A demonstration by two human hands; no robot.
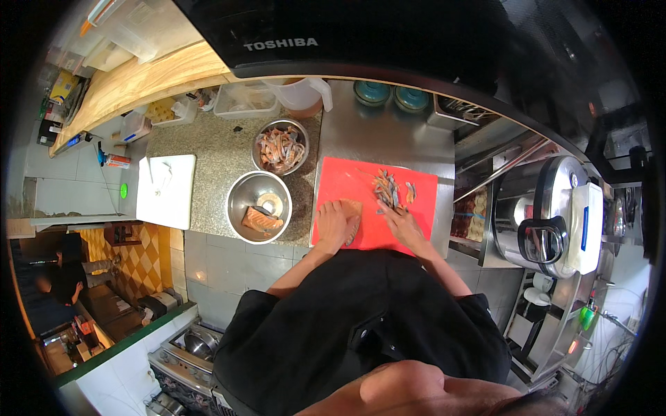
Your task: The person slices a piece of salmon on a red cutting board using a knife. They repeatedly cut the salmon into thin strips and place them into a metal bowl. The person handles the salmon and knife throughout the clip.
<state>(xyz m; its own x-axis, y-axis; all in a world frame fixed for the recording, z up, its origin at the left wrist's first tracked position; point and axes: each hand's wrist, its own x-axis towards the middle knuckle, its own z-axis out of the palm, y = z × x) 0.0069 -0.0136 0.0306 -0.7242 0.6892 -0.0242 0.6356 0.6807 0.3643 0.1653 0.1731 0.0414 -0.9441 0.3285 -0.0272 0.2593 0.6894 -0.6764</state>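
Observation:
On the red cutting board point(340, 179), my left hand point(332, 225) lies with fingers stretched out beside and partly over a piece of salmon point(352, 220). The salmon's orange flesh and grey skin edge show to the right of those fingers. My right hand point(406, 230) reaches to the near side of a pile of dark and orange fish strips point(386, 188), its fingers extended and touching the lowest strips. A few loose strips point(411, 193) lie to the right of the pile. No knife is visible under or between my fingers.
Left of the board, a steel bowl point(232, 200) holds salmon pieces; behind it, another bowl point(258, 161) is full of fish trimmings. A white cutting board point(182, 194) lies farther left. A plastic jug point(295, 93) and lidded pots point(371, 92) stand behind. A large steel cooker point(513, 208) is at right.

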